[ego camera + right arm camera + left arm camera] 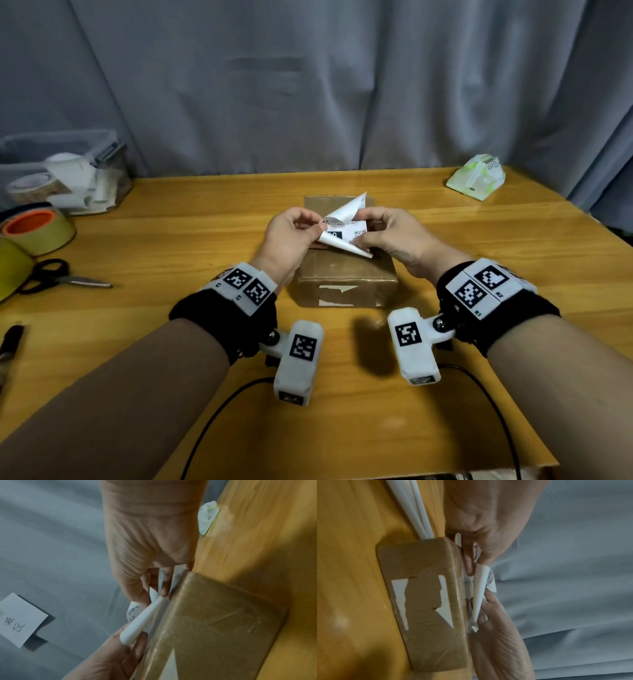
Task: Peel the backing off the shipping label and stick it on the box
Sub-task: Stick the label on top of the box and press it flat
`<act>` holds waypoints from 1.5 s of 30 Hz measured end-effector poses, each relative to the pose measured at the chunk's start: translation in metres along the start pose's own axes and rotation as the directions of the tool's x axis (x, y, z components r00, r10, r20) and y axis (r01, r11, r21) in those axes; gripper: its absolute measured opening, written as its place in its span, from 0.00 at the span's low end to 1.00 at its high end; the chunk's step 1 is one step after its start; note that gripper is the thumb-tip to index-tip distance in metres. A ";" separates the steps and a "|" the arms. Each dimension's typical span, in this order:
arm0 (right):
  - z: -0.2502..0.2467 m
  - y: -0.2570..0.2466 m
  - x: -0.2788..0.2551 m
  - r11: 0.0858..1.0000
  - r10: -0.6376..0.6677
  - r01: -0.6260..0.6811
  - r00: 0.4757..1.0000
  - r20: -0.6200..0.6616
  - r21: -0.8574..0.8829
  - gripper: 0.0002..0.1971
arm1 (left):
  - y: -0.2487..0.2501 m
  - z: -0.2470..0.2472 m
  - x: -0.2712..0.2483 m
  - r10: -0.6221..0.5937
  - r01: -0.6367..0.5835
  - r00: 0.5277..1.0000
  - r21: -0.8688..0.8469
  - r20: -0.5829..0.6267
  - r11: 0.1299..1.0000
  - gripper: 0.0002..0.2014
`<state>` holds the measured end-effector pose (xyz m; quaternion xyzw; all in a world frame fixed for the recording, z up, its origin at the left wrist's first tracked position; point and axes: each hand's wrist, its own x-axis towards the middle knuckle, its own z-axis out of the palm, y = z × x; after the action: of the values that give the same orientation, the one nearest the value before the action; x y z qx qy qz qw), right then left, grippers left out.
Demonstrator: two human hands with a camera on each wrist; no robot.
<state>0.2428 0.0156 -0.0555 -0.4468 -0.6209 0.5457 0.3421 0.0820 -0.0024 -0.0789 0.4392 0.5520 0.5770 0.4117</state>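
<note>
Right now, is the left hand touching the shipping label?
Touching. The head view shows the left hand pinching the shipping label at its curled edge, above the box.

The shipping label shows printed digits on its curled-over end in the right wrist view — "010-0" and below it "30". A white paper note on the grey curtain carries handwritten characters, not legible. The wrist bands bear square black-and-white markers — "E2" beside one.

Head view evenly lit, soft shadows on bench under the wrists, edges bowed by wide angle, slight motion blur. Both wrist views dimmer, soft focus, dark blurred patch at near corners.
</note>
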 end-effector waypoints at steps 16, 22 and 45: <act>-0.007 -0.016 0.001 0.987 0.061 -0.068 0.997 -0.047 -0.146 0.24 | 0.018 -0.012 0.005 0.072 -0.136 0.973 0.294 0.220 0.946 0.12; -0.006 -0.011 0.006 0.994 0.088 -0.090 0.996 -0.025 -0.060 0.24 | 0.022 -0.020 0.008 -0.010 -0.055 0.962 0.229 0.273 0.972 0.05; 0.003 -0.007 0.018 0.896 0.060 -0.109 0.990 -0.126 -0.431 0.15 | 0.014 -0.020 0.019 -0.082 -0.047 0.951 0.405 0.297 0.913 0.14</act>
<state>0.2322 0.0308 -0.0507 -0.5680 -0.6875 0.3819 0.2427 0.0578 0.0097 -0.0642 0.5946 0.5931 0.3699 0.3972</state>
